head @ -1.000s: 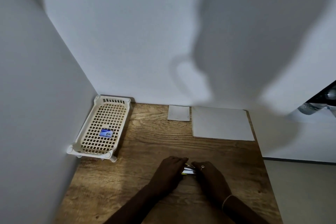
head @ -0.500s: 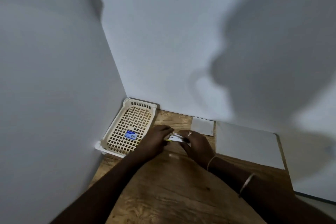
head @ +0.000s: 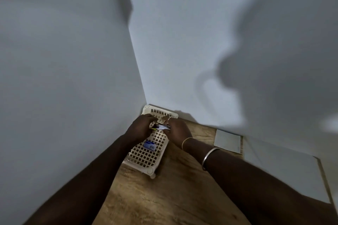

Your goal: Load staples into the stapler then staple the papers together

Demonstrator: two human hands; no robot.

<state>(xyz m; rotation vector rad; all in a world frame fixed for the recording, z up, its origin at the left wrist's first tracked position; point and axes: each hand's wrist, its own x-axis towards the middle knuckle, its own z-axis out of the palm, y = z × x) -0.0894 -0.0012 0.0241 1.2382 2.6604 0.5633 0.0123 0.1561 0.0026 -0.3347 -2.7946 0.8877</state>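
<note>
A small stapler (head: 161,126), light with a dark and yellow end, is held between both hands above the far part of the cream lattice basket (head: 146,157). My left hand (head: 140,129) grips its left end and my right hand (head: 178,130) grips its right end; most of it is hidden by fingers. A small blue staple box (head: 150,145) lies inside the basket just below the hands. A small white sheet (head: 227,140) and a larger white sheet (head: 285,175) lie on the wooden table to the right.
The basket stands in the corner where the left wall meets the back wall. The wooden table (head: 164,197) runs toward me between my forearms. The table's right edge runs past the larger sheet.
Both hands carried the stapler away from the table's middle, left and toward the back corner, and now hold it over the basket. The view swung left and up.
</note>
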